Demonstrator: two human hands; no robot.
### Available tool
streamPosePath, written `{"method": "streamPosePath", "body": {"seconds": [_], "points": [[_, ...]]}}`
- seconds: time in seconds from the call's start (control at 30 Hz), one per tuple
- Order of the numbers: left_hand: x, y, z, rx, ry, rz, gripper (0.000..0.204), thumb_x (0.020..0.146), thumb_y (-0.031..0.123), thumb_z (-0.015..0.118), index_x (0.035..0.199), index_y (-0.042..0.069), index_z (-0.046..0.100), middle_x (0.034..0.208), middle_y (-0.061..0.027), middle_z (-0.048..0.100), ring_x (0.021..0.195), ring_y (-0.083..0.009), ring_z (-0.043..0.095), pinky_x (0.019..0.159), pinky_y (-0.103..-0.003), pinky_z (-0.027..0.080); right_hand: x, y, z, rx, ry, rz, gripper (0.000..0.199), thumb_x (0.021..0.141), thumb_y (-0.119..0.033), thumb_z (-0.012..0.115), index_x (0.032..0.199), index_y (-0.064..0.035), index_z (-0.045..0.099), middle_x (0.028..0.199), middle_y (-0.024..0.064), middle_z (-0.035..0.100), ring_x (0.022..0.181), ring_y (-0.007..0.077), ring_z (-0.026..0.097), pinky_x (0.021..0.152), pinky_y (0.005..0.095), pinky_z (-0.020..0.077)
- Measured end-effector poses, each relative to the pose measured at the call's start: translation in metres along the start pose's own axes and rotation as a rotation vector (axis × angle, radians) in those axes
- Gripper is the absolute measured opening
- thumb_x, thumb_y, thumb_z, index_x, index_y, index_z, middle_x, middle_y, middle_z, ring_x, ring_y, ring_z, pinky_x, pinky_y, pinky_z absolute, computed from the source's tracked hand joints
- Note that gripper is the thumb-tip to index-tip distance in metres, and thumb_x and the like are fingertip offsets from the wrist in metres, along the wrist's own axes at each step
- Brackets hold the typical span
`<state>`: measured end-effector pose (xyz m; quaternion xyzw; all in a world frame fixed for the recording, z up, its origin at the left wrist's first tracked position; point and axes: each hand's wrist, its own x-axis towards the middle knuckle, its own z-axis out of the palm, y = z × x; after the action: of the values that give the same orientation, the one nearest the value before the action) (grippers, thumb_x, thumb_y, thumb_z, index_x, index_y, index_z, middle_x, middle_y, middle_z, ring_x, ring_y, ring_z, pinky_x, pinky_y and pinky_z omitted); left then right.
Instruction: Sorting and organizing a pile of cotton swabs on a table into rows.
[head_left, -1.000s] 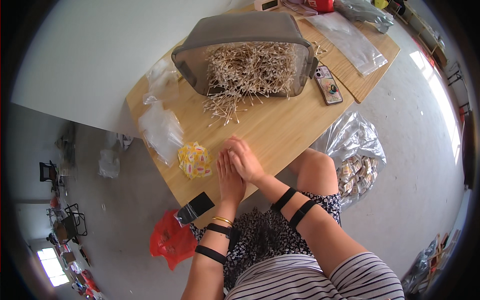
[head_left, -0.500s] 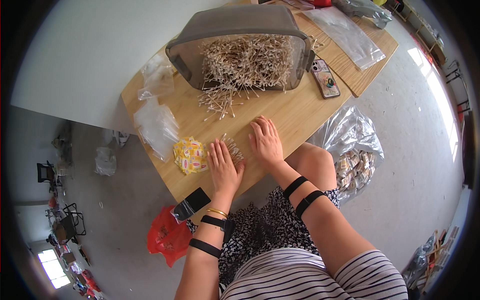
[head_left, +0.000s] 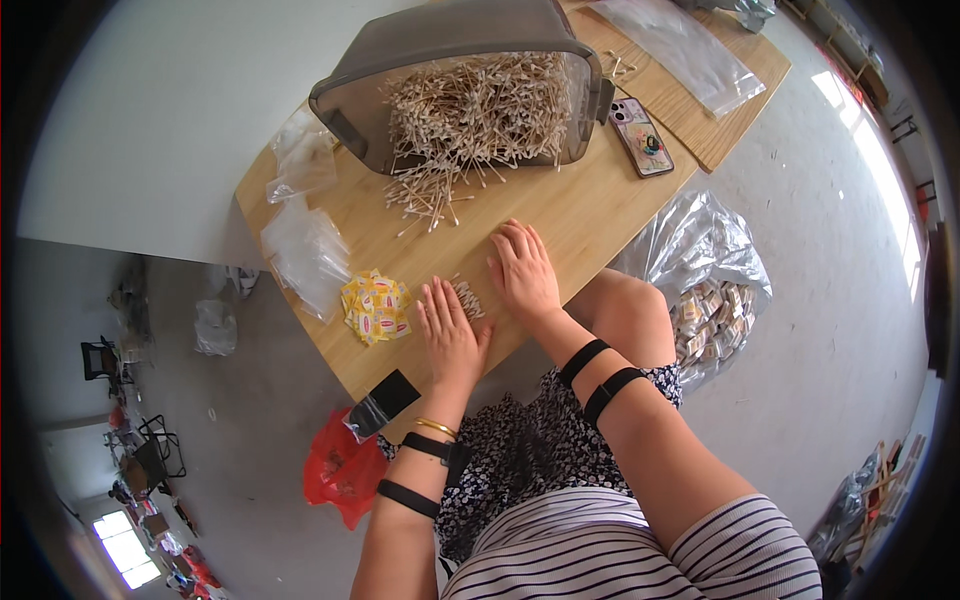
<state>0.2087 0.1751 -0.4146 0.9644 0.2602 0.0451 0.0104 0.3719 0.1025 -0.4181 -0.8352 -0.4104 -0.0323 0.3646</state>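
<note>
My left hand (head_left: 452, 335) lies flat on the wooden table (head_left: 390, 235) with its fingers stretched out. A small group of cotton swabs (head_left: 467, 298) lies against its thumb side, partly hidden by the fingers. To the right, my right hand (head_left: 525, 272) rests palm down on the table, fingers extended and a little bent, apart from the small group. Neither hand grasps anything. Left of my left hand is a pile of small yellow-and-white printed slips (head_left: 376, 307). Farther back, a grey plastic bin (head_left: 450, 40) lies on its side, with many loose cotton swabs (head_left: 480, 110) spilling from its mouth.
Clear plastic bags (head_left: 305, 255) lie along the left table edge, a phone (head_left: 642, 138) at the right. A black flat packet (head_left: 382, 404) sits at the near corner above a red bag (head_left: 345, 470). A clear sack of small packs (head_left: 715, 315) stands right of my knee.
The view has shifted slightly, so the bin and table sit a little higher and farther left. The swabs beside my left hand look more closely gathered. Both hands stay flat.
</note>
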Motion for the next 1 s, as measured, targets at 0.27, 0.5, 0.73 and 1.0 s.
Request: {"method": "streamPosePath", "body": {"seconds": [0.27,0.5,0.73,1.0], "points": [[0.033,-0.011,0.001,-0.095,0.053,-0.001,0.107,0.091,0.062,0.060,0.155,-0.013,0.019,0.165,-0.0301,0.017,0.155,-0.0427,0.012,0.126,-0.053,0.012,-0.001,-0.001,0.000,-0.009,0.004,0.009,0.038,0.097,-0.025,0.058,0.127,-0.0028,0.059,0.136,0.0135,0.055,0.140,0.0290,0.043,0.123,0.0434,0.0287],[0.000,-0.003,0.003,-0.017,0.015,0.052,0.104,0.091,0.061,0.060,0.157,-0.008,0.021,0.165,-0.0292,0.016,0.155,-0.0439,0.011,0.124,-0.059,0.012,-0.001,0.000,0.001,-0.013,-0.003,0.016,0.037,0.097,-0.025,0.058,0.127,-0.0034,0.059,0.135,0.0132,0.055,0.140,0.0284,0.043,0.123,0.0431,0.0282],[-0.023,0.006,-0.011,-0.052,-0.087,0.067,0.098,0.091,0.054,0.062,0.157,-0.007,0.023,0.165,-0.0309,0.016,0.155,-0.0450,0.012,0.124,-0.059,0.010,-0.001,0.000,-0.002,0.001,0.005,0.005,0.037,0.096,-0.024,0.058,0.127,-0.0035,0.058,0.135,0.0132,0.055,0.140,0.0284,0.043,0.123,0.0434,0.0285],[-0.038,0.013,-0.016,-0.081,-0.087,0.074,0.094,0.095,0.051,0.058,0.156,-0.010,0.022,0.165,-0.0314,0.016,0.156,-0.0426,0.011,0.125,-0.058,0.006,-0.002,0.001,0.001,-0.016,0.010,0.001,0.036,0.097,-0.023,0.057,0.127,-0.0041,0.058,0.133,0.0126,0.055,0.139,0.0279,0.044,0.122,0.0431,0.0290]]}}
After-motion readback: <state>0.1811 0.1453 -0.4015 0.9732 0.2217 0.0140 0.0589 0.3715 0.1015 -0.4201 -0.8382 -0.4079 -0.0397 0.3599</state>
